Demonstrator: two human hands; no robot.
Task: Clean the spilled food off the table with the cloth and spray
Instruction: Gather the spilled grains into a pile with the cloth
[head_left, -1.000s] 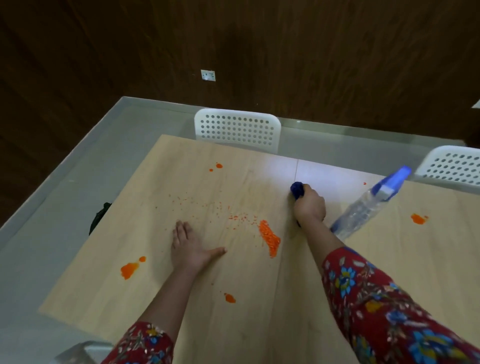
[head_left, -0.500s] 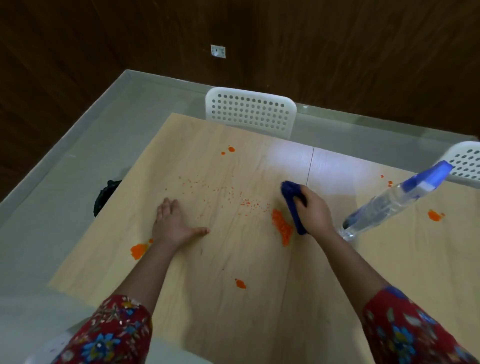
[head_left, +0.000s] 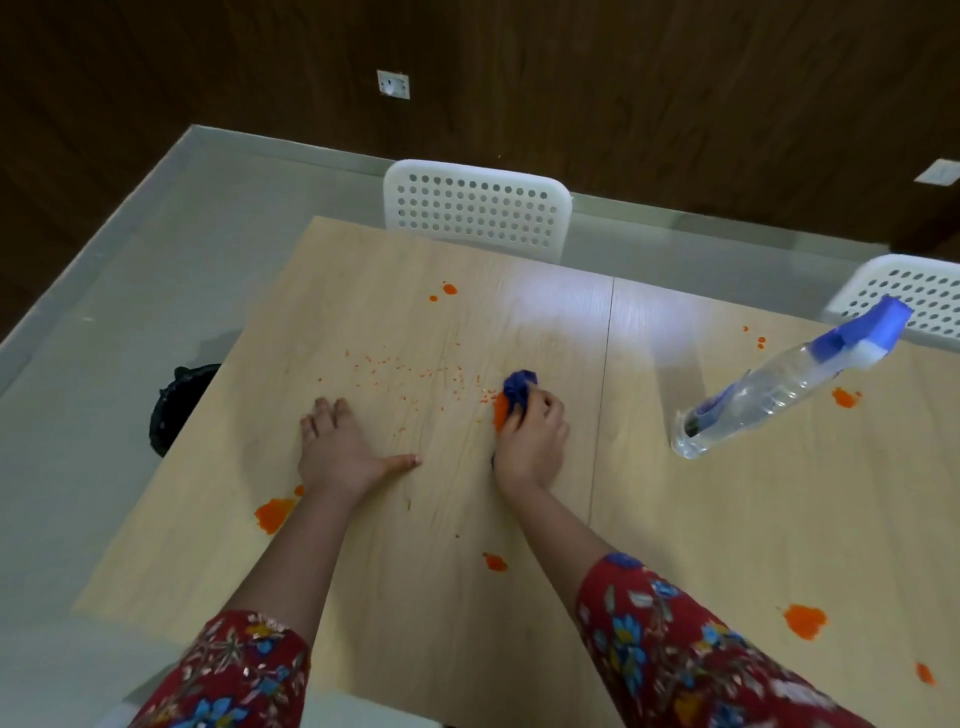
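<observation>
My right hand grips a bunched blue cloth and holds it against a small orange food heap near the middle of the wooden table. Fine orange crumbs lie scattered to the left of the cloth. My left hand rests flat on the table with fingers spread. A clear spray bottle with a blue and white head stands to the right, untouched. Other orange blobs sit at the left edge, the far side, the near middle and the right.
Two white perforated chairs stand at the table's far edge, one centred and one at the right. A black bin sits on the grey floor left of the table. Dark wood wall panels stand behind.
My right hand drew the cloth leftwards into the orange heap, bunching it and pushing the heap together. My left hand stayed flat on the table. The camera view shifted.
</observation>
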